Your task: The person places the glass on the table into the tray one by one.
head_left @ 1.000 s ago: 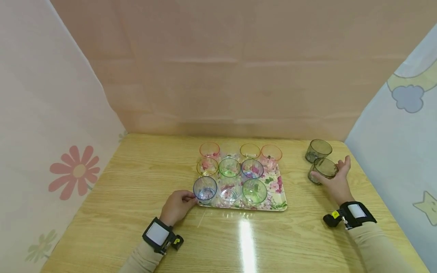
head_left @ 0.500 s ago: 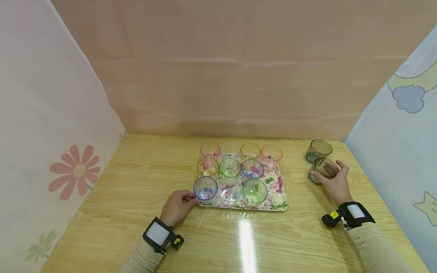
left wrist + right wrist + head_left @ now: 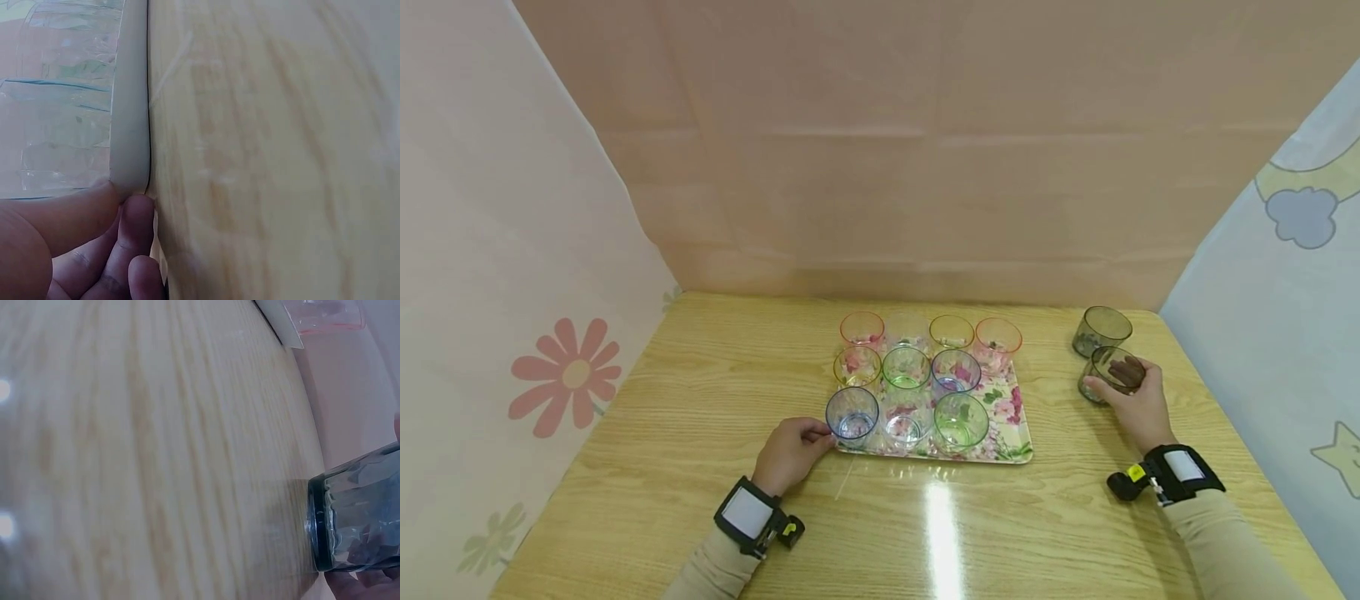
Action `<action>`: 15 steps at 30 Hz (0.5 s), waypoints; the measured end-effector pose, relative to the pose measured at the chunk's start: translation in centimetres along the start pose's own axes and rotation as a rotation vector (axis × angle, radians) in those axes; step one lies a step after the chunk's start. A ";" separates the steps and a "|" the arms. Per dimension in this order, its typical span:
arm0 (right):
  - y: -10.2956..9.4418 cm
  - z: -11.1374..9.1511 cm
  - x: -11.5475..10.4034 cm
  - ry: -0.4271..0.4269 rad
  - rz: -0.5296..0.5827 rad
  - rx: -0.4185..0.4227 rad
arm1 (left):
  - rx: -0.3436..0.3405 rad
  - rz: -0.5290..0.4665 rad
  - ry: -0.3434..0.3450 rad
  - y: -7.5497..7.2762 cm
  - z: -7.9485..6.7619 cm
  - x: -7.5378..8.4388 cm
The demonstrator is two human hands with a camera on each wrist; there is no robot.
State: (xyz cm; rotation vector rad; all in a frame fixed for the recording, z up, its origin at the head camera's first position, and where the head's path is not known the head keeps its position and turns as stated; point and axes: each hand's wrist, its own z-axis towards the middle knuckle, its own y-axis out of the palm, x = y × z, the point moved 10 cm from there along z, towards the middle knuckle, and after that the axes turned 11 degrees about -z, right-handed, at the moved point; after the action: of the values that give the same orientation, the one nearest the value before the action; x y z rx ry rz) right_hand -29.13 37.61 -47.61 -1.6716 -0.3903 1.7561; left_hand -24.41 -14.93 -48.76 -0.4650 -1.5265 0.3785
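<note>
My left hand (image 3: 790,457) pinches the near left corner of a flower-patterned tray (image 3: 1011,446). In the left wrist view the thumb lies on the pale tray rim (image 3: 131,125), with the fingertips against its corner. Beside that hand, on the tray, stands a blue-tinted glass (image 3: 852,414). At the right, my right hand (image 3: 1141,412) grips a smoky brown glass (image 3: 1101,375), its thumb at the left side and its fingers round the far side. In the right wrist view this glass (image 3: 359,512) is partly cut off by the frame edge.
Several clear and tinted glasses stand in rows on the tray, among them a green glass (image 3: 961,421) and a pink glass (image 3: 997,346). A second smoky glass (image 3: 1101,329) stands just behind the gripped one. A papered wall (image 3: 880,167) closes the table's back.
My right hand's raised fingers have come down and curled round the smoky glass. My left hand stays at the tray corner, and the glasses keep their places.
</note>
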 end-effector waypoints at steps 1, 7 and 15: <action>0.0 0.0 0.0 -0.001 -0.001 0.001 | 0.001 0.000 0.000 0.0 0.0 0.0; -0.1 -0.1 -0.2 0.027 -0.006 0.009 | 0.004 0.000 -0.005 -0.1 0.0 0.0; 1.0 -0.4 -3.3 -0.067 0.032 -0.009 | 0.004 -0.002 -0.020 0.0 0.1 -0.2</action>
State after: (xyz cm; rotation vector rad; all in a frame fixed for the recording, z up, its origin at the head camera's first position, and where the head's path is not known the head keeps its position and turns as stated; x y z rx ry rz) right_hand -29.20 34.64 -45.79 -1.6367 -0.4037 1.8402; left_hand -24.50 -15.05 -48.96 -0.4575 -1.5456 0.3851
